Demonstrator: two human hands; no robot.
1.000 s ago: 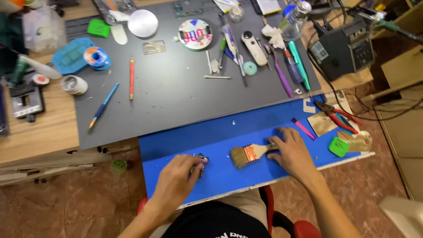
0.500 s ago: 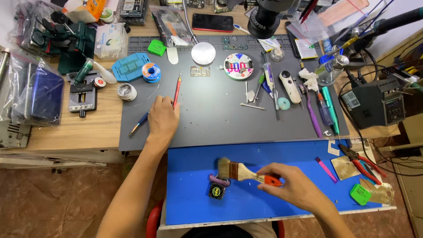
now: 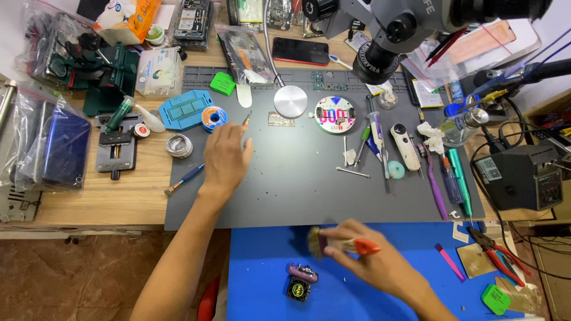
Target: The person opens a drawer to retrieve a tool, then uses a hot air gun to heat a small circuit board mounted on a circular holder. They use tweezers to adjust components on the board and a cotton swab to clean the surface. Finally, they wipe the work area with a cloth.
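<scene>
A cluttered repair bench carries a grey mat [image 3: 309, 178]. A red-handled tool [image 3: 245, 120] is grasped by the left hand [image 3: 226, 157]; a brush [image 3: 339, 244] is pinched by the right hand [image 3: 377, 261], with a small purple part [image 3: 301, 280] just below-left, untouched.

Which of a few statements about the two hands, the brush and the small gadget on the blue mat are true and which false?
1. The right hand holds a bristle brush with an orange handle. True.
2. The left hand rests on the blue mat. False: it lies on the grey work mat, over a thin red-tipped tool.
3. The small black and purple gadget lies on the blue mat. True.
4. The brush touches that gadget. False: they are apart.
</scene>
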